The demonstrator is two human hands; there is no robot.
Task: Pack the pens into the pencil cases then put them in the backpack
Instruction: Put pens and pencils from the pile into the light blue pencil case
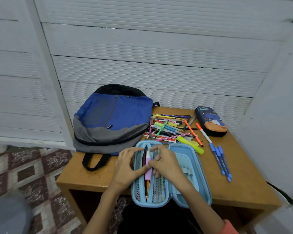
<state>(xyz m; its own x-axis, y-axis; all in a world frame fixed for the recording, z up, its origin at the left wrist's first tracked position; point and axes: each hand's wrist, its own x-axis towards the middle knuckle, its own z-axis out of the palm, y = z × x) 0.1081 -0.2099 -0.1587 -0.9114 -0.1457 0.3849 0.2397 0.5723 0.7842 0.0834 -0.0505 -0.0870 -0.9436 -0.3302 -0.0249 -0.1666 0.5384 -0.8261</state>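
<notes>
White ribbed wall panels [159, 65] close off the far side, with patterned floor tiles [32, 166] to the left. A wooden counter [243, 183] carries everything. On its far left lies the blue and grey backpack [112, 115], flat, soft and slack, its zip apparently shut. At the near edge a light-blue pencil case [189, 159] lies spread open, with pens already behind its mesh pockets [157, 188]. Its shell looks stiff enough to lift by the sides once zipped. Far right sits a dark printed pencil case [210, 121], closed.

Between the backpack and the dark case is a loose heap of pens [169, 127], light, thin and likely to roll, so best pinched mid-barrel a few at a time. Three blue pens [221, 161] lie side by side to the right, and a yellow highlighter [190, 144] rests just beside the open case.

Over the left half of the open case, the right hand [167, 164] pinches a lilac pen [148, 173]. The left hand [125, 168] curls against it, though whether it grips the pen or the pocket edge I cannot tell.
</notes>
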